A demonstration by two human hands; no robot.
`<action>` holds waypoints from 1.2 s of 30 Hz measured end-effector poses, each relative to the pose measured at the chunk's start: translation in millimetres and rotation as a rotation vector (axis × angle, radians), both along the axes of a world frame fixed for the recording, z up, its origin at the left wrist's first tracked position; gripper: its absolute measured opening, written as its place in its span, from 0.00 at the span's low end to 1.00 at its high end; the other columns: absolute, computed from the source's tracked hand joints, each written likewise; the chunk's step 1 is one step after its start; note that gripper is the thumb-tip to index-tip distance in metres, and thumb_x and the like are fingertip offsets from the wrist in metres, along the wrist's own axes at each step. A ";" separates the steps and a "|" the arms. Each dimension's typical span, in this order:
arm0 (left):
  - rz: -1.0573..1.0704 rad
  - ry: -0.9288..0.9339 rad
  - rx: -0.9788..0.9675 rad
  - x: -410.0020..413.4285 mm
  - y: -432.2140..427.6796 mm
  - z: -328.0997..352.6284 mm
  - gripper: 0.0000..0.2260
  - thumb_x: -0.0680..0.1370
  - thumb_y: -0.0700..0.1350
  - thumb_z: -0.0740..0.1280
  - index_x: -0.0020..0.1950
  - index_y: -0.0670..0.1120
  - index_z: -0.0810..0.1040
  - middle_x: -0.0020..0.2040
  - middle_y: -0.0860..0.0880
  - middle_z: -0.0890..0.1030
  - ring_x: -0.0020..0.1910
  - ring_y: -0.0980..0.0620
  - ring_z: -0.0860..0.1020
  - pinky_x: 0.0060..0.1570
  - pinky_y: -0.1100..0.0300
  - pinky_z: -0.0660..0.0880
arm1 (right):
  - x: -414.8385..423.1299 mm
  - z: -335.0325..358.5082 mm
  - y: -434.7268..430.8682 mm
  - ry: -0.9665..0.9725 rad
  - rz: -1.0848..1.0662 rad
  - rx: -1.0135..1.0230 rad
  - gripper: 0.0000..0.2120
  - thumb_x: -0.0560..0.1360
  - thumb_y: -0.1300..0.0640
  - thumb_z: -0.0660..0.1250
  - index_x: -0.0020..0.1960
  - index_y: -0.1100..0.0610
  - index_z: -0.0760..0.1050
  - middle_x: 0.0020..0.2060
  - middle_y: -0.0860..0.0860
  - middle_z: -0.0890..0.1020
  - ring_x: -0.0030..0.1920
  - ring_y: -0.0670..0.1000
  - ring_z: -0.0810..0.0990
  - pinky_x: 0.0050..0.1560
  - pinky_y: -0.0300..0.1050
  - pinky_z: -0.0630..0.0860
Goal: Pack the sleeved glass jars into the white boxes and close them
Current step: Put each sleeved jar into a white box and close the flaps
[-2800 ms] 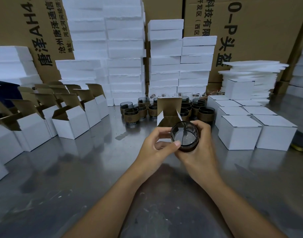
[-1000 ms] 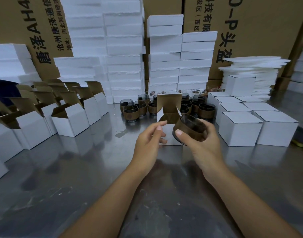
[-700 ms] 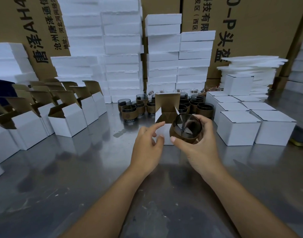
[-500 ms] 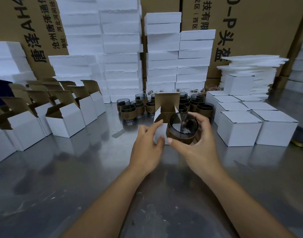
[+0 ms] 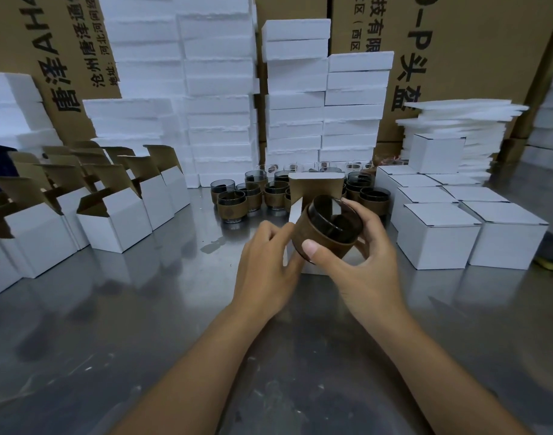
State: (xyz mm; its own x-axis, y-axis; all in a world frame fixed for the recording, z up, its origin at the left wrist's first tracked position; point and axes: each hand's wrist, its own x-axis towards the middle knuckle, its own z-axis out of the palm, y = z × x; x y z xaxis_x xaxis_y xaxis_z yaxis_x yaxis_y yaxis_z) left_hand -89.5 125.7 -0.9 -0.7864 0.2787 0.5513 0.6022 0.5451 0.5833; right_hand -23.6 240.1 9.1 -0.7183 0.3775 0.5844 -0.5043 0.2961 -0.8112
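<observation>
The sleeved jar has come lower and tipped since a moment ago, its mouth now turned up and to the right, right at the opening of the open box in the middle of the table. It isn't inside yet, as far as I can see.

By my reckoning the job is partly done. A block of closed boxes stands on the right, a row of empty boxes with flaps up waits on the left, and a cluster of loose jars sits on the far side, so plenty is left.

The right hand is wrapped round the jar, thumb on the near side of the sleeve, fingers over the far rim. The left hand lies against the box's left wall, forefinger up along the side flap, steadying it rather than clasping it
</observation>
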 end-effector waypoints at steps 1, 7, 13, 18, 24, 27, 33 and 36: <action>-0.005 0.027 -0.011 1.1 -0.3 -0.5 0.10 0.78 0.49 0.65 0.58 0.52 0.75 0.47 0.52 0.71 0.48 0.52 0.72 0.46 0.57 0.76 | 0.1 0.2 1.1 0.003 -0.001 -0.008 0.34 0.60 0.43 0.76 0.64 0.46 0.71 0.55 0.38 0.78 0.59 0.36 0.74 0.56 0.26 0.69; -0.100 0.274 -0.023 9.4 -2.9 1.0 0.10 0.78 0.51 0.60 0.45 0.47 0.76 0.38 0.55 0.75 0.37 0.57 0.71 0.42 0.57 0.69 | -0.1 3.0 4.2 0.024 -0.010 -0.043 0.36 0.60 0.41 0.75 0.66 0.46 0.71 0.57 0.36 0.77 0.60 0.35 0.73 0.61 0.32 0.70; -0.129 0.322 0.016 16.0 -2.1 2.7 0.09 0.76 0.51 0.59 0.39 0.49 0.74 0.34 0.59 0.73 0.35 0.59 0.70 0.41 0.58 0.66 | 0.0 2.2 5.1 0.116 -0.026 -0.032 0.33 0.68 0.54 0.75 0.68 0.45 0.65 0.53 0.28 0.75 0.58 0.33 0.74 0.52 0.23 0.68; -0.157 0.321 0.020 14.4 -1.9 1.8 0.10 0.76 0.52 0.61 0.39 0.48 0.74 0.34 0.57 0.74 0.35 0.58 0.71 0.43 0.62 0.63 | -0.4 1.6 7.1 0.182 -0.151 0.150 0.19 0.69 0.54 0.71 0.52 0.39 0.67 0.53 0.41 0.76 0.54 0.40 0.76 0.53 0.33 0.72; -0.168 0.333 -0.018 12.8 -2.3 -0.6 0.08 0.75 0.51 0.63 0.42 0.47 0.75 0.36 0.57 0.72 0.37 0.58 0.69 0.42 0.59 0.65 | -1.4 -4.6 10.0 0.077 -0.339 0.446 0.13 0.71 0.59 0.72 0.47 0.48 0.71 0.68 0.53 0.68 0.67 0.51 0.68 0.59 0.43 0.68; -0.166 0.327 -0.017 12.6 -3.3 -1.2 0.08 0.75 0.51 0.64 0.42 0.47 0.75 0.36 0.57 0.72 0.37 0.58 0.69 0.42 0.56 0.67 | -1.0 -4.4 12.0 0.018 -0.259 0.470 0.12 0.73 0.58 0.70 0.47 0.46 0.68 0.70 0.49 0.65 0.66 0.41 0.62 0.59 0.33 0.60; -0.163 0.336 -0.009 14.6 -6.1 -1.8 0.07 0.74 0.48 0.69 0.42 0.46 0.74 0.36 0.56 0.71 0.36 0.57 0.68 0.40 0.55 0.68 | -2.1 -7.9 18.2 -0.134 -0.121 0.617 0.11 0.79 0.53 0.59 0.41 0.56 0.74 0.74 0.44 0.59 0.74 0.43 0.55 0.67 0.39 0.54; -0.166 0.341 -0.009 15.7 -7.3 -1.2 0.09 0.74 0.51 0.66 0.42 0.47 0.74 0.36 0.55 0.72 0.36 0.56 0.69 0.40 0.54 0.69 | -1.8 -8.5 17.6 -0.126 -0.139 0.676 0.14 0.80 0.51 0.56 0.38 0.52 0.72 0.74 0.44 0.58 0.75 0.44 0.53 0.71 0.42 0.53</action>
State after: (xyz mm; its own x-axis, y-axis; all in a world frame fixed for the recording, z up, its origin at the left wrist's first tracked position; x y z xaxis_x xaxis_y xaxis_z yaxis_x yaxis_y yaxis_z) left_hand -73.9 118.4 -2.1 -0.5016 0.3928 0.7708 0.8417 0.4276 0.3298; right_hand -25.4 257.7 0.7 -0.7674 0.0541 0.6389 -0.3392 0.8113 -0.4761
